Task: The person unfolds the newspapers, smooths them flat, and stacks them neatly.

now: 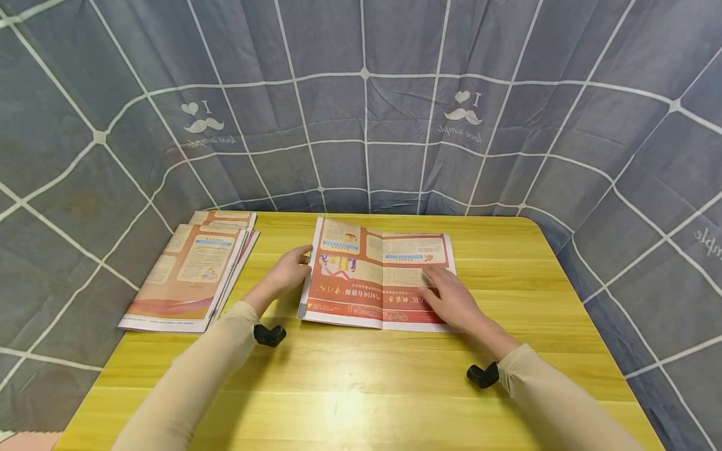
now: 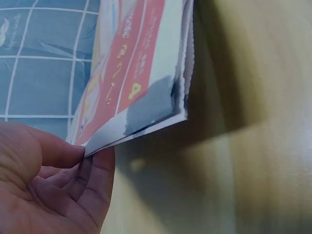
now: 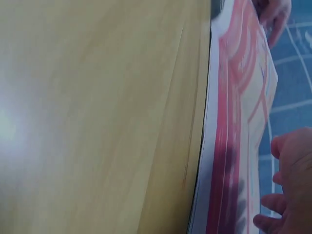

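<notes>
A newspaper (image 1: pixel 352 291) with red and cream pages lies spread on the yellow table, a centre fold running down it. At its left edge is my left hand (image 1: pixel 286 272). Up close in the left wrist view, the thumb and fingers (image 2: pixel 100 183) pinch the paper's edge, and the corner there is raised with several layers showing. My right hand (image 1: pixel 454 300) is over the right half of the newspaper, fingers extended and slightly spread. In the right wrist view, that hand (image 3: pixel 297 180) shows above the printed page, pinching nothing.
Folded newspapers (image 1: pixel 186 275) lie in an overlapping pile on the table's left side. Yellow wood-grain tabletop (image 1: pixel 361 382) stretches in front of the spread paper. Behind and at both sides hangs a grey curtain (image 1: pixel 333 113) with white grid lines.
</notes>
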Action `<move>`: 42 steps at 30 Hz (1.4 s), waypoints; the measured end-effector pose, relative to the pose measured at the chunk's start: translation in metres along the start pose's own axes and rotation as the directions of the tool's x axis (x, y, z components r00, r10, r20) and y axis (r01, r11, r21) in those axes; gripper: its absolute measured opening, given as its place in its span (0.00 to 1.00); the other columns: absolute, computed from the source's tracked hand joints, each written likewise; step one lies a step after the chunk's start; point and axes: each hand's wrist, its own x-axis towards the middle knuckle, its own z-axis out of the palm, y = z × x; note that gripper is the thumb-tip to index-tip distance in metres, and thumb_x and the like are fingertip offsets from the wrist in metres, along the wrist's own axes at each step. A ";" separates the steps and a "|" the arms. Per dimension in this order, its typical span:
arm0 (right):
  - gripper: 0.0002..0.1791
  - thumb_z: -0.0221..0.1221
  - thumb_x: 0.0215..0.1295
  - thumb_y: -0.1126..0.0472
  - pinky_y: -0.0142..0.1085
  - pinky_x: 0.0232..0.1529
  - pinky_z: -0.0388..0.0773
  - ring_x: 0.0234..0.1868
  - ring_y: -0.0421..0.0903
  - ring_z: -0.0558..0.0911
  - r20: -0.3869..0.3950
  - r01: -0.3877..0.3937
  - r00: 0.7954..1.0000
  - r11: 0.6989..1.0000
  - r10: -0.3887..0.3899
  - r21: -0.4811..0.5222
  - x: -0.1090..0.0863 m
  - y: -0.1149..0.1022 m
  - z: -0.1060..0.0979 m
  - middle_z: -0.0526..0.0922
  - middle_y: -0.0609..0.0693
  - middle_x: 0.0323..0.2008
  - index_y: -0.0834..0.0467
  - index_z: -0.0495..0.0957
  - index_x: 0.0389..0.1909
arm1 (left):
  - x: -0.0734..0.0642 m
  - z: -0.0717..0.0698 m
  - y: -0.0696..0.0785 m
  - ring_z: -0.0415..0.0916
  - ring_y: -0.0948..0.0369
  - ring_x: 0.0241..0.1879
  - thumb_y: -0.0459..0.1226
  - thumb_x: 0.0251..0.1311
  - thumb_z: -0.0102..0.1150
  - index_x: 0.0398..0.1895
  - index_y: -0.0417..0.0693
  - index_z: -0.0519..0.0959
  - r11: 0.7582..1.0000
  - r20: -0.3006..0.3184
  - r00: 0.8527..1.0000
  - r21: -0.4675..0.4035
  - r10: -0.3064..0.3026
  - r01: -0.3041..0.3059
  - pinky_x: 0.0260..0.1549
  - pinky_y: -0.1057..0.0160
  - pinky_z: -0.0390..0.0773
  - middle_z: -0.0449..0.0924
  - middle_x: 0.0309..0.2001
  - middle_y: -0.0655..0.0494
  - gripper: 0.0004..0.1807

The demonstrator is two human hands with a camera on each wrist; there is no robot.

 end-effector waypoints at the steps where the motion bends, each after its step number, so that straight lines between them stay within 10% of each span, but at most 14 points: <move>1: 0.35 0.58 0.75 0.50 0.58 0.74 0.54 0.77 0.62 0.59 0.003 -0.006 1.000 1.000 0.006 -0.021 -0.001 0.005 -0.002 0.65 0.62 0.74 0.63 0.65 0.76 | 0.000 0.001 -0.003 0.73 0.44 0.61 0.25 0.71 0.44 0.80 0.32 0.53 1.000 -0.002 1.000 0.005 0.000 0.000 0.54 0.53 0.76 0.70 0.66 0.29 0.34; 13: 0.40 0.57 0.74 0.43 0.61 0.74 0.49 0.77 0.66 0.54 0.057 -0.023 0.998 0.991 0.031 -0.132 -0.017 0.039 -0.013 0.58 0.64 0.77 0.61 0.62 0.78 | 0.003 0.010 -0.025 0.64 0.41 0.71 0.31 0.75 0.45 0.81 0.36 0.53 0.994 -0.016 1.000 0.112 -0.003 0.005 0.68 0.44 0.65 0.64 0.72 0.32 0.33; 23: 0.42 0.58 0.73 0.41 0.62 0.74 0.48 0.78 0.65 0.53 0.080 -0.033 0.996 0.985 0.047 -0.167 -0.022 0.047 -0.010 0.57 0.63 0.78 0.59 0.61 0.79 | 0.000 0.014 -0.027 0.66 0.41 0.69 0.34 0.75 0.52 0.77 0.31 0.60 0.961 0.001 0.994 0.256 0.110 -0.107 0.67 0.43 0.66 0.67 0.70 0.33 0.32; 34: 0.41 0.57 0.74 0.40 0.62 0.74 0.48 0.78 0.66 0.52 0.104 -0.020 0.994 0.983 0.039 -0.182 -0.024 0.051 -0.012 0.57 0.63 0.78 0.59 0.62 0.78 | -0.007 0.012 -0.037 0.43 0.35 0.77 0.46 0.77 0.52 0.81 0.45 0.58 0.814 0.216 0.948 0.490 0.233 -0.312 0.72 0.34 0.48 0.51 0.80 0.40 0.35; 42: 0.42 0.55 0.74 0.38 0.63 0.73 0.48 0.78 0.65 0.51 0.113 -0.024 0.993 0.983 0.045 -0.182 -0.027 0.052 -0.017 0.56 0.62 0.79 0.58 0.61 0.79 | -0.011 0.011 -0.042 0.42 0.38 0.78 0.49 0.77 0.51 0.81 0.49 0.59 0.765 0.226 0.947 0.560 0.229 -0.318 0.72 0.34 0.45 0.51 0.81 0.46 0.34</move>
